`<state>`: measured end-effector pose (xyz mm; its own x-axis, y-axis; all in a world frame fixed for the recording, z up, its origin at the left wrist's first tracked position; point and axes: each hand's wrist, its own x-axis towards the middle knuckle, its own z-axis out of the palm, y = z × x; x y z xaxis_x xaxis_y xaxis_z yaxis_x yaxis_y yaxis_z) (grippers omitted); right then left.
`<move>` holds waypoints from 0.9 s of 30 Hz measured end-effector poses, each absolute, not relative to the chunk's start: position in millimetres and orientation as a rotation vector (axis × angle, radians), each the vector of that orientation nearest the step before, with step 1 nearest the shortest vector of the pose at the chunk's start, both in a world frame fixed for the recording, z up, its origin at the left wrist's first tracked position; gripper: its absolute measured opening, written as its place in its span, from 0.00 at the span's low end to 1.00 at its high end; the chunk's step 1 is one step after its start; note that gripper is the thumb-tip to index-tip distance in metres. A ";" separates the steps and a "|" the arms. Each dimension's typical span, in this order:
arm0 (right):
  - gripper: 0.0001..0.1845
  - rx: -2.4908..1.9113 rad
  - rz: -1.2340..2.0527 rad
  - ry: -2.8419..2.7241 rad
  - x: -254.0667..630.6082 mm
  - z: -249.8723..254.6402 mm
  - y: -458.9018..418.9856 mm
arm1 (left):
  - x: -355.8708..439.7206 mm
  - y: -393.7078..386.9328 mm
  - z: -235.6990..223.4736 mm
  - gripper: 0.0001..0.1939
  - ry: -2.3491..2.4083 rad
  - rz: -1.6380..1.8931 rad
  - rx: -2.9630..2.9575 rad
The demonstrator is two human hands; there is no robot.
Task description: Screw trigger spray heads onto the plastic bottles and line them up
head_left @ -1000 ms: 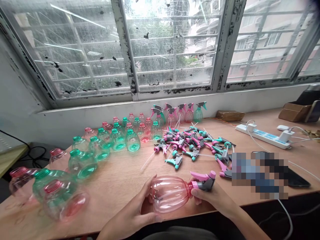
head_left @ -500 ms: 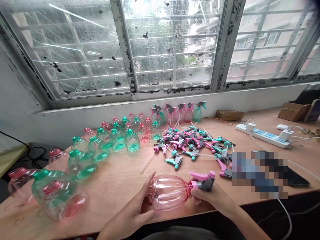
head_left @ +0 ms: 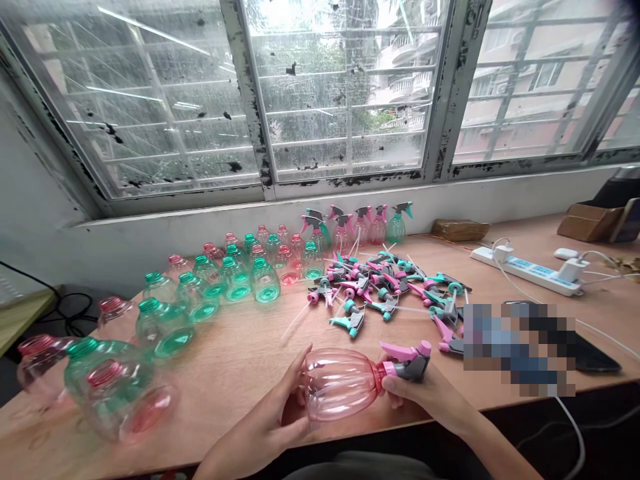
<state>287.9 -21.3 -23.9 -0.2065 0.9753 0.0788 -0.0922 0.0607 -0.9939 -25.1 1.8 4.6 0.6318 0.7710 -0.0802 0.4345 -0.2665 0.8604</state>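
Observation:
A clear pink spray bottle (head_left: pixel 340 385) lies on its side between my hands, just above the table's front edge. Its pink and grey trigger head (head_left: pixel 410 363) sits on the neck and points right. My left hand (head_left: pixel 277 407) is wrapped round the bottle's base, fingers partly hidden behind it. With thumb and fingers, my right hand (head_left: pixel 425 393) grips the collar where head and neck meet. Beyond them is a heap of loose trigger heads (head_left: pixel 373 280) in pink, teal and grey, with thin white tubes.
Open pink and green bottles (head_left: pixel 165 327) stand in rows on the left. Several bottles with heads fitted (head_left: pixel 377 227) line the window wall. To the right are a white power strip (head_left: pixel 530 270), a dark phone (head_left: pixel 595 353), partly blurred out, a brown block (head_left: pixel 460 231) and a cardboard box (head_left: pixel 590 220).
Almost nothing differs. Both hands keep the same hold on the spray bottle, and the view shifts only slightly.

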 end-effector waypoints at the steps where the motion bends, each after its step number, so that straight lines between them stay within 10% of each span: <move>1: 0.18 -0.988 1.347 -1.341 288.3 -24.2 -21.0 | -24.2 0.6 7.1 0.46 0.971 0.442 1.905; 27: 0.17 -1.016 1.330 -1.337 288.4 -27.0 -20.6 | -21.6 -0.4 11.6 0.52 1.029 0.447 1.887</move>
